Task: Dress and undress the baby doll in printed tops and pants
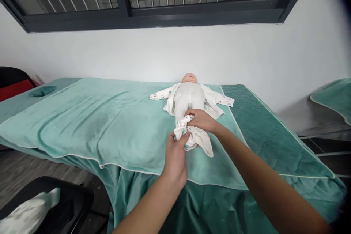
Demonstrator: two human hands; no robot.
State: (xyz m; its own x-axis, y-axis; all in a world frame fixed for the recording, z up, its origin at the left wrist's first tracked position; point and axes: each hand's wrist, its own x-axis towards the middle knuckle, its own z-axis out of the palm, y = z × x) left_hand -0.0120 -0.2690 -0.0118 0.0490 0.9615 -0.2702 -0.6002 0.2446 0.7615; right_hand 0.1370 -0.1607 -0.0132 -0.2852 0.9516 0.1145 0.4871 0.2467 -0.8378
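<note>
A baby doll (189, 78) lies on its back on the green-covered bed (109, 128), its head toward the wall. It wears a white top with patterned sleeves (161, 94) spread out to both sides. At the doll's lower legs is a bunched white patterned garment (201, 138), one part of it hanging toward me. My left hand (177, 150) pinches the near left edge of this cloth. My right hand (201, 120) grips its upper edge beside the doll's leg. The doll's feet are hidden by the cloth and my hands.
Behind the bed is a white wall with a dark-framed barred window (153, 16). A black chair (68, 204) with white cloth (30, 212) on it is at the lower left. Green fabric (334, 98) shows at the right, and a red and black seat (15, 89) at the far left.
</note>
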